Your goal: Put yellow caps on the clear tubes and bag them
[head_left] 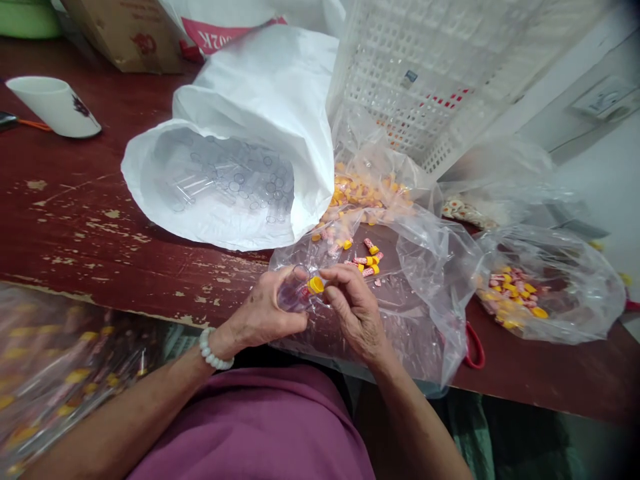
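My left hand is wrapped around a few clear plastic tubes, their round rims facing up. At the tubes' right side sits a yellow cap with a pink-and-white piece beside it. My right hand has its thumb and forefinger closed at the cap's edge; the exact contact is partly hidden. Just beyond the hands, several yellow-capped pieces with pink-and-white wrapping lie on a clear plastic bag. A white sack lies with its mouth toward me, many clear tubes inside.
Loose yellow caps lie in clear plastic below a white perforated basket. At right, another clear bag holds capped pieces. A white cup and cardboard box stand far left. Filled, capped tubes show blurred at lower left.
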`<state>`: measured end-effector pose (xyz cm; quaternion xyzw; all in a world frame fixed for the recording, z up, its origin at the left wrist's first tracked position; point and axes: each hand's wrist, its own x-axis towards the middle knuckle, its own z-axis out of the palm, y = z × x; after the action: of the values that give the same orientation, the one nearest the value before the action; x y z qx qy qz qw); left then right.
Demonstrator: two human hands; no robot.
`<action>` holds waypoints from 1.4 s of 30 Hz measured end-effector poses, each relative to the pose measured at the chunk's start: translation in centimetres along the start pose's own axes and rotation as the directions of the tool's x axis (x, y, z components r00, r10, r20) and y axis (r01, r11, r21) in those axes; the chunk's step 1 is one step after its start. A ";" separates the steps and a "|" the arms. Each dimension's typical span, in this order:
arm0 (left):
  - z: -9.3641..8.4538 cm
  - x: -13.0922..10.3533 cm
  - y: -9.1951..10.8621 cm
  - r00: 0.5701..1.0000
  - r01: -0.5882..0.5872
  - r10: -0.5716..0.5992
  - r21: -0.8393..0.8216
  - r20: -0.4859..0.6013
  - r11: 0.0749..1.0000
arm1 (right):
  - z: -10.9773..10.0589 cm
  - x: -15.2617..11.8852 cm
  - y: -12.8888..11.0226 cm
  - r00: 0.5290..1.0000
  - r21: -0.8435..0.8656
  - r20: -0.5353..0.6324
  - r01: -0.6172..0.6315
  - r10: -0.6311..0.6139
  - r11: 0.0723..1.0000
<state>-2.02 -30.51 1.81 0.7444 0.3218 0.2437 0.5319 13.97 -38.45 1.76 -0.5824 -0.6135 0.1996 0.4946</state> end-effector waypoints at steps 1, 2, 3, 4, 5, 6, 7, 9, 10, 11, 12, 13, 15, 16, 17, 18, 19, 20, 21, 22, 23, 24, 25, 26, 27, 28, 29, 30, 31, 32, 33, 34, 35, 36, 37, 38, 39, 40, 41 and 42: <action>0.0 -0.1 0.0 0.997 -0.052 0.057 0.107 -0.047 0.993 | 0.0 0.0 0.0 0.999 0.006 -0.027 -0.045 0.045 0.999; -0.1 -0.2 0.0 0.990 -0.105 0.122 0.201 -0.075 0.974 | -0.1 0.0 -0.1 0.997 0.004 -0.049 -0.067 0.068 0.998; -0.1 -0.2 -0.1 0.978 -0.161 0.192 0.279 -0.087 0.947 | -0.1 0.0 -0.2 0.996 -0.007 -0.055 -0.066 0.066 0.998; -0.1 -0.3 -0.2 0.962 -0.218 0.261 0.343 -0.084 0.914 | -0.2 0.0 -0.3 0.998 -0.023 -0.046 -0.045 0.044 0.999; 0.0 -0.4 -0.3 0.944 -0.268 0.322 0.397 -0.076 0.878 | -0.2 0.0 -0.5 0.999 -0.039 -0.029 -0.013 0.012 0.999; 0.1 -0.5 -0.5 0.924 -0.307 0.375 0.449 -0.068 0.839 | -0.2 0.1 -0.7 1.000 -0.054 -0.013 0.021 -0.022 0.998; 0.3 -0.6 -0.8 0.905 -0.336 0.421 0.500 -0.064 0.798 | -0.1 0.1 -0.8 0.999 -0.064 -0.002 0.046 -0.046 0.997; 0.6 -0.8 -1.2 0.869 -0.363 0.491 0.591 -0.064 0.720 | 0.0 0.1 -1.0 0.998 -0.067 0.023 0.064 -0.063 0.996; 0.8 -0.9 -1.3 0.853 -0.367 0.517 0.628 -0.066 0.686 | 0.1 0.0 -0.9 0.997 -0.056 0.042 0.068 -0.066 0.996; 0.9 -0.9 -1.3 0.838 -0.372 0.542 0.657 -0.066 0.656 | 0.3 -0.1 -0.8 0.996 -0.037 0.058 0.070 -0.068 0.997; 0.9 -0.9 -1.4 0.826 -0.380 0.561 0.675 -0.061 0.632 | 0.4 -0.2 -0.7 0.995 -0.014 0.068 0.069 -0.068 0.998; 0.9 -1.0 -1.4 0.817 -0.388 0.574 0.684 -0.055 0.618 | 0.6 -0.3 -0.5 0.996 0.015 0.066 0.066 -0.066 0.998; 0.8 -1.0 -1.3 0.807 -0.402 0.588 0.685 -0.049 0.608 | 0.9 -0.6 -0.1 0.998 0.074 0.038 0.039 -0.042 0.996; 0.7 -1.0 -1.4 0.802 -0.409 0.595 0.682 -0.047 0.606 | 1.0 -0.8 0.0 0.999 0.086 0.033 0.029 -0.032 0.996; 0.7 -1.0 -1.4 0.797 -0.417 0.603 0.682 -0.045 0.601 | 1.1 -0.9 0.1 0.999 0.079 0.037 0.032 -0.035 0.996; 0.6 -1.1 -1.5 0.790 -0.423 0.611 0.686 -0.041 0.592 | 1.2 -0.9 0.2 0.998 0.055 0.048 0.045 -0.048 0.997; 0.6 -1.1 -1.6 0.784 -0.426 0.619 0.695 -0.035 0.579 | 1.2 -1.0 0.1 0.996 0.018 0.057 0.068 -0.069 0.998; 0.6 -1.1 -1.7 0.781 -0.425 0.624 0.708 -0.028 0.564 | 1.2 -1.0 0.1 0.994 -0.025 0.058 0.093 -0.092 0.995; 0.6 -1.1 -1.9 0.780 -0.422 0.626 0.719 -0.023 0.552 | 1.3 -1.0 0.0 0.992 -0.060 0.052 0.115 -0.112 0.991; 0.6 -1.0 -1.9 0.780 -0.420 0.625 0.725 -0.019 0.546 | 1.3 -1.0 -0.1 0.991 -0.082 0.039 0.129 -0.126 0.988; 0.7 -1.0 -2.0 0.783 -0.420 0.621 0.722 -0.018 0.550 | 1.4 -1.1 -0.2 0.991 -0.095 0.021 0.135 -0.134 0.986; 0.8 -1.0 -2.0 0.789 -0.423 0.615 0.709 -0.019 0.565 | 1.5 -1.1 -0.2 0.990 -0.109 0.003 0.138 -0.138 0.984; 0.8 -1.0 -2.0 0.795 -0.429 0.607 0.687 -0.023 0.587 | 1.7 -1.2 -0.3 0.989 -0.126 -0.013 0.142 -0.145 0.982; 0.9 -1.0 -2.0 0.801 -0.434 0.598 0.660 -0.029 0.613 | 1.8 -1.3 -0.3 0.988 -0.144 -0.032 0.147 -0.154 0.979; 0.9 -1.0 -2.0 0.808 -0.435 0.588 0.634 -0.039 0.639 | 2.0 -1.4 -0.3 0.985 -0.161 -0.054 0.152 -0.162 0.975; 0.9 -1.1 -2.0 0.821 -0.428 0.569 0.608 -0.049 0.669 | 2.1 -1.5 -0.2 0.983 -0.173 -0.074 0.152 -0.166 0.973; 0.9 -1.1 -2.0 0.838 -0.416 0.543 0.578 -0.056 0.702 | 2.2 -1.6 -0.2 0.983 -0.176 -0.086 0.148 -0.165 0.973; 0.8 -1.2 -2.0 0.860 -0.402 0.508 0.544 -0.052 0.736 | 2.3 -1.7 -0.1 0.983 -0.166 -0.090 0.143 -0.159 0.976; 0.7 -1.3 -2.0 0.884 -0.387 0.467 0.504 -0.037 0.772 | 2.3 -1.8 -0.1 0.986 -0.148 -0.087 0.132 -0.145 0.980; 0.6 -1.4 -1.9 0.905 -0.372 0.424 0.461 -0.010 0.805 | 2.3 -1.8 0.0 0.989 -0.127 -0.078 0.114 -0.125 0.985; 0.5 -1.4 -1.9 0.919 -0.363 0.393 0.425 0.019 0.829 | 2.2 -1.9 0.0 0.992 -0.111 -0.066 0.098 -0.106 0.989; 0.4 -1.4 -1.7 0.924 -0.363 0.379 0.410 0.044 0.837 | 2.0 -1.9 0.0 0.994 -0.102 -0.052 0.089 -0.095 0.991; 0.3 -1.4 -1.6 0.924 -0.366 0.379 0.420 0.056 0.830 | 1.9 -1.8 0.0 0.995 -0.105 -0.038 0.085 -0.090 0.991; 0.2 -1.3 -1.4 0.922 -0.367 0.384 0.454 0.058 0.812 | 1.8 -1.7 -0.1 0.995 -0.118 -0.026 0.088 -0.092 0.989; 0.0 -1.2 -1.1 0.920 -0.362 0.389 0.496 0.052 0.789 | 1.6 -1.7 -0.1 0.995 -0.133 -0.020 0.093 -0.097 0.987; -0.2 -1.0 -0.8 0.921 -0.351 0.386 0.528 0.048 0.773 | 1.5 -1.6 -0.1 0.994 -0.142 -0.019 0.100 -0.103 0.985; -0.4 -0.9 -0.5 0.930 -0.336 0.363 0.532 0.056 0.778 | 1.5 -1.5 -0.2 0.994 -0.142 -0.023 0.103 -0.107 0.985; -0.7 -0.7 -0.3 0.946 -0.310 0.313 0.498 0.081 0.810 | 1.5 -1.4 -0.2 0.994 -0.132 -0.033 0.102 -0.107 0.986; -0.9 -0.6 0.0 0.963 -0.269 0.239 0.422 0.123 0.866 | 1.5 -1.4 -0.3 0.993 -0.118 -0.045 0.099 -0.105 0.988; -1.2 -0.4 0.1 0.972 -0.202 0.152 0.317 0.177 0.926 | 1.6 -1.3 -0.4 0.993 -0.106 -0.050 0.102 -0.107 0.989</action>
<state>-3.15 -30.07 2.26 0.8657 0.2490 0.1765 0.3967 12.21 -39.23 0.91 -0.5794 -0.6386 0.1252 0.4907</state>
